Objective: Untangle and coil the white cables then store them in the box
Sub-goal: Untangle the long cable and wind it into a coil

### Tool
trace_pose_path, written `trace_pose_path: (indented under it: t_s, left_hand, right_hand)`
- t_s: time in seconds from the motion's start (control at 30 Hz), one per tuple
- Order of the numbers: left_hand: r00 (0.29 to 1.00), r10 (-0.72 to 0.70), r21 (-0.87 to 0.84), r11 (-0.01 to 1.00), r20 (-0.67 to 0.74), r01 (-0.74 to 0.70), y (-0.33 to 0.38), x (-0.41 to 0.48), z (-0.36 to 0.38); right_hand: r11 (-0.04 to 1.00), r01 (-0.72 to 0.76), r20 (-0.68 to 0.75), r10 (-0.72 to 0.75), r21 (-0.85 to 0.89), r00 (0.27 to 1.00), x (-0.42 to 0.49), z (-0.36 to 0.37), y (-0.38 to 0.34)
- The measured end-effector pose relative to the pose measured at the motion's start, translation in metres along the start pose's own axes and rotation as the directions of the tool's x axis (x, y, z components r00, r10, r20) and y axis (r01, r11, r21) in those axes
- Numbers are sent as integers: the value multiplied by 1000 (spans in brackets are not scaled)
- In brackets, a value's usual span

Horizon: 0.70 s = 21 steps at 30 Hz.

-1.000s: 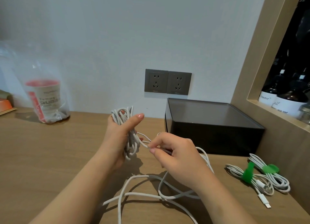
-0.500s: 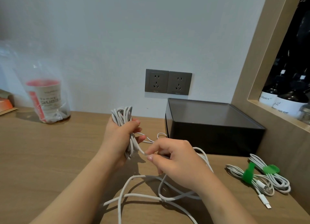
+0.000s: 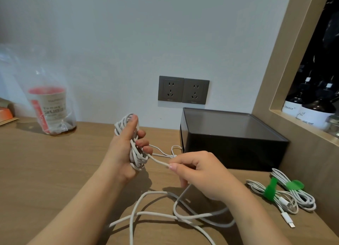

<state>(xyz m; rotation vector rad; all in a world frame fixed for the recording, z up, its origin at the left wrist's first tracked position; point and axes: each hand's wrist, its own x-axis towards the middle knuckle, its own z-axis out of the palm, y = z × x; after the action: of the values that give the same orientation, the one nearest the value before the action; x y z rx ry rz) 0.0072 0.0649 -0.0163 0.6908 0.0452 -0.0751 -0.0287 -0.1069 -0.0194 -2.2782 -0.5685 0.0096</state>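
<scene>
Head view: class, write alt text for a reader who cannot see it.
The left hand grips a white coil while the right hand pinches its free strand over a wooden desk. More cable trails loose on the desk; two tied bundles lie near a black box.

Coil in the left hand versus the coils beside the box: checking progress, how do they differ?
The hand-held coil is gripped by the left hand, its tail loose; the tied coils lie on the table. The tied coils wear green straps; the hand-held coil has none. All are white.
</scene>
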Motion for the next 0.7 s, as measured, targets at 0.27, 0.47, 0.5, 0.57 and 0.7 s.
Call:
trace_pose_path:
  t_s: [0.27,0.47,0.5,0.57,0.7]
  left_hand:
    - [988,-12,-110,994,151,29,11,-5,-4]
    - [955,-38,-183,979,294,95,15,-4,-10]
    - [958,-36,-178,980,285,89,14,-3,-9]
    - [969,-34,-154,985,243,74,14,-4,-6]
    - [991,13,-60,998,131,-5,15,-4,-2]
  right_hand:
    - [920,-388,-323,351,-54,879,0,-22,31]
    - [829,-245,-491,508,503,707,3,-28,32]
    - [708,-147,-433,569,691,699,4,-29,29]
    - [447,-6,-302,613,894,730,2,-32,22]
    - [458,40,-317,547,888,774,-3,-37,20]
